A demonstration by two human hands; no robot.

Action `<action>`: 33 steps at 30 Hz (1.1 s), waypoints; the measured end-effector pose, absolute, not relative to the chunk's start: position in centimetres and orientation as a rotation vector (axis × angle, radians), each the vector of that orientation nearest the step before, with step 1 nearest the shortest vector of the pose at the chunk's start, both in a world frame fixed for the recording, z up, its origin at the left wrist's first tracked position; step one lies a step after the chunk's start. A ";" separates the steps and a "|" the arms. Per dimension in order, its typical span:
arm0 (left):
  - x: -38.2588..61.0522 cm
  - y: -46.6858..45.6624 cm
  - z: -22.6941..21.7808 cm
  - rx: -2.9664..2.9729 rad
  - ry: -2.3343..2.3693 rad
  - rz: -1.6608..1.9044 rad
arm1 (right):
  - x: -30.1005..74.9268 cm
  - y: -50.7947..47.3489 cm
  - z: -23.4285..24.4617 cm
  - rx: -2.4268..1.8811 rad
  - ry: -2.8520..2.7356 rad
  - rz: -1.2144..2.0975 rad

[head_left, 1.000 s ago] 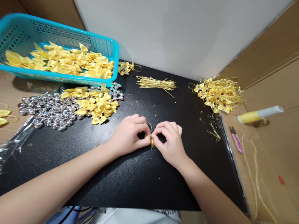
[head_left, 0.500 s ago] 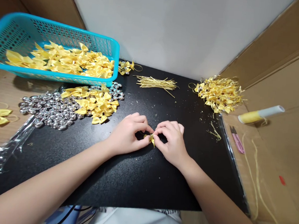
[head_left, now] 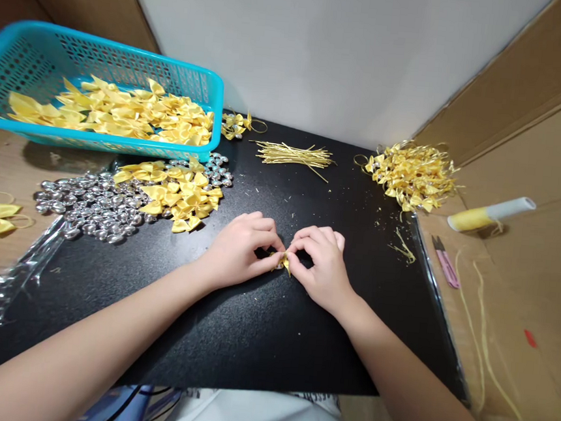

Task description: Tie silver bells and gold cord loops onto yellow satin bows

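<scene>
Over the middle of the black tabletop (head_left: 229, 343), my left hand (head_left: 246, 248) and my right hand (head_left: 322, 264) meet fingertip to fingertip. Both are closed in a pinch on a small yellow ribbon bow (head_left: 285, 263), with a bit of gold cord and something silvery at it. Fingers cover most of the bow, so its knot cannot be made out. Left of my left hand lie loose yellow bows (head_left: 186, 196) beside a heap of shiny silver beads (head_left: 99, 204). Beyond the hands sits a bundle of gold cord pieces (head_left: 292, 154).
A turquoise basket (head_left: 119, 143) of yellow bows stands at the back left. Bows with cord loops (head_left: 414, 176) are piled at the back right. Pink-handled scissors (head_left: 446, 264), a tube with yellow wrapping (head_left: 491, 214) and loose cord lie on cardboard at right. A white wall (head_left: 323, 57) rises behind.
Both hands stay nearly in place, still pinching the bow. The fingertips have shifted slightly, and a little more of the silvery part shows beneath them.
</scene>
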State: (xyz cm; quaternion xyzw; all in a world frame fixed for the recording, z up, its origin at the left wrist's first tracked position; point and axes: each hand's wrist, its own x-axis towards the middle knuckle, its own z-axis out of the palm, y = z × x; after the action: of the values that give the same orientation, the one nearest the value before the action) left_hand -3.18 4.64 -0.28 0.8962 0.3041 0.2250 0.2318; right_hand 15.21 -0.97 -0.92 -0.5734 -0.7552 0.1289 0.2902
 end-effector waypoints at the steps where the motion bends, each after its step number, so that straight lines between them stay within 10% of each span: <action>1: -3.2 4.6 -0.3 2.470 0.833 0.622 | 15.2 -1.0 -0.9 -1.532 -2.007 0.348; 33: -2.8 4.2 0.1 2.368 0.951 0.635 | 15.6 -0.9 -0.6 -1.539 -2.035 0.326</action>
State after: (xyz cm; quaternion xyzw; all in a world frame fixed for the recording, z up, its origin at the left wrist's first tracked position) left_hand -2.80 4.20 0.05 0.8712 0.3498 0.2335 0.2531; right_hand 15.58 -0.92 -0.57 -0.5741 -0.7594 0.1216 0.2810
